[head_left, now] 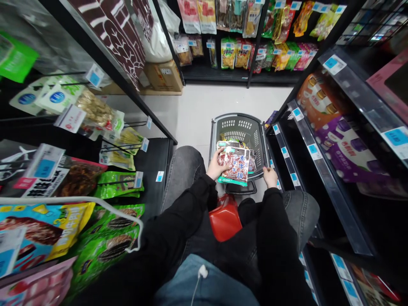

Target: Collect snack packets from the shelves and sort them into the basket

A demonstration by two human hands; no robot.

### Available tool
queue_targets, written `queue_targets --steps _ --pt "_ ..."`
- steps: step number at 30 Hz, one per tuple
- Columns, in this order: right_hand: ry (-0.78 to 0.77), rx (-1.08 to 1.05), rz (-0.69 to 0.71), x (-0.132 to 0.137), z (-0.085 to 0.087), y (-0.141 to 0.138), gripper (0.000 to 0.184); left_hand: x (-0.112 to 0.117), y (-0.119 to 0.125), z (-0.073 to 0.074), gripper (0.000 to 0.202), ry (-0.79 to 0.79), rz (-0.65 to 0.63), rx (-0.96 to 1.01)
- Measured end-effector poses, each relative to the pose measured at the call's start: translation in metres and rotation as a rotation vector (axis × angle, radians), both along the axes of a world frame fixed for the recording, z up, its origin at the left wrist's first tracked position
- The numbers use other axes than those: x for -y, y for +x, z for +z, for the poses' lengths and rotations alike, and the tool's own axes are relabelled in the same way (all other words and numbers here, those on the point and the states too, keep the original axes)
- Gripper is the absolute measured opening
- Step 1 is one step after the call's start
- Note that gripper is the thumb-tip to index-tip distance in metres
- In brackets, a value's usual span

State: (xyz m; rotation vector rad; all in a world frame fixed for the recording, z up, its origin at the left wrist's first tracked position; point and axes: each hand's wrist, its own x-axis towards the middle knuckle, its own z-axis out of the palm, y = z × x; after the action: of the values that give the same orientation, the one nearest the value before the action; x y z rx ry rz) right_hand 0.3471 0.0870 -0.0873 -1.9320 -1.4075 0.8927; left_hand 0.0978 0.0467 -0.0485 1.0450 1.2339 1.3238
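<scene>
My left hand (216,166) is closed on a stack of flat snack packets (236,163) with teal edges and red print, held over the near end of a grey plastic shopping basket (237,127) on the floor. My right hand (270,176) grips the basket's near rim at the right corner. More packets lie inside the basket. Both arms wear black sleeves, and my knees in grey trousers show on either side.
A red stool (225,221) sits between my legs. Hanging snack bags (95,111) fill the left rack; dark shelves (318,165) with blue price tags and purple packets line the right. A cardboard box (164,75) stands down the pale-floored aisle.
</scene>
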Motion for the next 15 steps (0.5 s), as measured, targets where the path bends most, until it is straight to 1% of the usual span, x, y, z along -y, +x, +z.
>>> queue_targets --steps 2,4,5,6,9,12,13,15 --pt "0.029 -0.219 0.051 0.004 0.01 -0.01 0.03 0.001 0.001 0.002 0.08 0.043 -0.003 -0.043" --pt "0.018 -0.473 0.178 0.015 0.023 -0.026 0.032 0.002 0.003 0.003 0.075 0.069 -0.006 -0.079" --pt "0.018 -0.551 0.231 0.022 0.029 -0.034 0.031 0.002 0.003 0.003 0.072 0.077 -0.011 -0.089" --pt "0.024 -0.594 0.254 0.029 0.034 -0.043 0.03 0.002 0.004 0.004 0.071 0.08 -0.015 -0.095" --pt "0.094 -0.633 0.222 0.044 0.044 -0.061 0.029 0.001 0.007 0.003 0.071 0.074 -0.011 -0.091" --pt "0.184 -0.627 0.18 0.047 0.048 -0.066 0.025 0.001 0.009 -0.001 0.074 0.011 -0.019 -0.022" --pt "0.218 -0.606 0.15 0.046 0.049 -0.065 0.024 0.002 0.01 -0.002 0.072 -0.025 -0.052 -0.009" --pt "0.281 -0.554 0.078 0.044 0.05 -0.064 0.024 0.004 0.012 -0.003 0.061 -0.104 -0.169 -0.046"
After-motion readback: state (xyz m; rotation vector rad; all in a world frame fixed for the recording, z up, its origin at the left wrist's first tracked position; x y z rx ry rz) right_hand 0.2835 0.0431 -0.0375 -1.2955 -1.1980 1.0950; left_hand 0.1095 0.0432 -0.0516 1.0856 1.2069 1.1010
